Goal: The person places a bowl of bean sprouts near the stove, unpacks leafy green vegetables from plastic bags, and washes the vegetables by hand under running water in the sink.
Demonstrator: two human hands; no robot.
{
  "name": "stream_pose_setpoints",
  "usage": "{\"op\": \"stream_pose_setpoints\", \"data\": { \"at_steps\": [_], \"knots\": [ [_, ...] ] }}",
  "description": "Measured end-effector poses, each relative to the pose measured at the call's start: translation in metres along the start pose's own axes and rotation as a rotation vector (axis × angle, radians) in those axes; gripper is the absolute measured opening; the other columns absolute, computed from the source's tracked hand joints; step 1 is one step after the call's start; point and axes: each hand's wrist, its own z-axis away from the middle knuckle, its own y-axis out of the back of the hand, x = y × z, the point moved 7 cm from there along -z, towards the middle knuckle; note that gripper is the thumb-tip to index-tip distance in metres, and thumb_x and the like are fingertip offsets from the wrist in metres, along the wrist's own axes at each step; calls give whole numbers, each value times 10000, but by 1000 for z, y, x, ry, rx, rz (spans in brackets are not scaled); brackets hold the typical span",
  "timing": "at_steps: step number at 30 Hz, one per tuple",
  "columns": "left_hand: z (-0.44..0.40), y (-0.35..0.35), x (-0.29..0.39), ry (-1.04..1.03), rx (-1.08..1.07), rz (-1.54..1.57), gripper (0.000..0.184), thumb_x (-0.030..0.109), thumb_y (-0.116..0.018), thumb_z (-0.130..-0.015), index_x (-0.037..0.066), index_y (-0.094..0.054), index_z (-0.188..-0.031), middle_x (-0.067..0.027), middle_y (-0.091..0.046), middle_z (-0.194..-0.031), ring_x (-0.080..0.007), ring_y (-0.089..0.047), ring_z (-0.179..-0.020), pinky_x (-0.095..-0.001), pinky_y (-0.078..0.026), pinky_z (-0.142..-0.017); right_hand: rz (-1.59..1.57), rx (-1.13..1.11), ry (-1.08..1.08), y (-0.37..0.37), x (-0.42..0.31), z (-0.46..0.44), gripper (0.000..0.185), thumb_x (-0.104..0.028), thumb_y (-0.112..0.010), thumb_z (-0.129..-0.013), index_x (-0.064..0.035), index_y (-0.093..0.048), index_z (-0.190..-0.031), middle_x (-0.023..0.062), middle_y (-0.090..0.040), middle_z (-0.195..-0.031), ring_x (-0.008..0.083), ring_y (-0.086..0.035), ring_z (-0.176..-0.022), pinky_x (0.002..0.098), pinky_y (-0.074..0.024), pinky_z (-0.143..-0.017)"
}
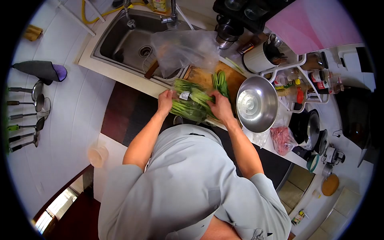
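Between my hands is a clear plastic bag of leafy greens (189,107), with a white label on its upper side and long green stalks showing through. My left hand (165,102) has its fingers closed on the left edge of the bag. At the other side my right hand (220,106) pinches the bag's right end, its fingertips partly hidden among the greens. A loose bunch of green stalks (220,82) lies just beyond my right hand on the wooden cutting board (197,74). To the right stands a shiny metal bowl (257,105).
A crumpled clear plastic bag (186,48) lies between the sink (116,42) and the board. A wooden handle (151,69) sticks out at the sink's edge. Right of the bowl are a bag of reddish meat (283,140) and a white rack (306,82) of bottles.
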Motion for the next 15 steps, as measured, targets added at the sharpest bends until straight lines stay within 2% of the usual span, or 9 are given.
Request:
{"op": "stream_pose_setpoints", "data": {
  "at_steps": [3, 6, 9, 13, 15],
  "knots": [
    [-3, 12, -10, 88, 5, 43, 319, 215, -487, -1037, -29, -684, -980, -43, -666, -797, -120, -554, -714, -302, -468, -698, 70, -11, -48, 28, 7, 6, 290, -144, -721, -821, -28, -616, -1065, 257, -668, -882, 448, -638, -879, 481, -505, -760],
    [-7, 14, -25, 220, 32, 197, 335, 245, -488, -1050, -23, -681, -991, -21, -652, -820, -103, -540, -716, -279, -460, -687, 0, 81, 4, 46, 21, 2, 281, -139, -725, -829, -13, -619, -1056, 257, -672, -891, 423, -658, -866, 456, -511, -747],
    [-10, 18, -25, 226, 30, 273, 341, 245, -483, -1051, -24, -681, -979, -17, -637, -798, -99, -530, -707, -277, -456, -671, -41, 146, -16, 62, 26, -4, 263, -138, -719, -845, 1, -616, -1043, 237, -679, -875, 388, -670, -825, 420, -512, -724],
    [-12, 29, -31, 212, 24, 292, 348, 258, -488, -1050, -20, -685, -979, -15, -626, -783, -100, -523, -693, -281, -455, -655, -72, 281, -63, 76, 17, -7, 242, -135, -704, -863, -2, -604, -1038, 218, -666, -830, 362, -659, -773, 410, -504, -699],
    [-11, 31, -36, 244, 48, 274, 351, 276, -506, -1044, -15, -688, -969, -9, -618, -770, -100, -511, -675, -283, -450, -634, -122, 469, 15, 78, 4, -3, 249, -123, -687, -877, -12, -585, -1075, 220, -661, -821, 375, -649, -763, 408, -501, -695]
  ]
}}
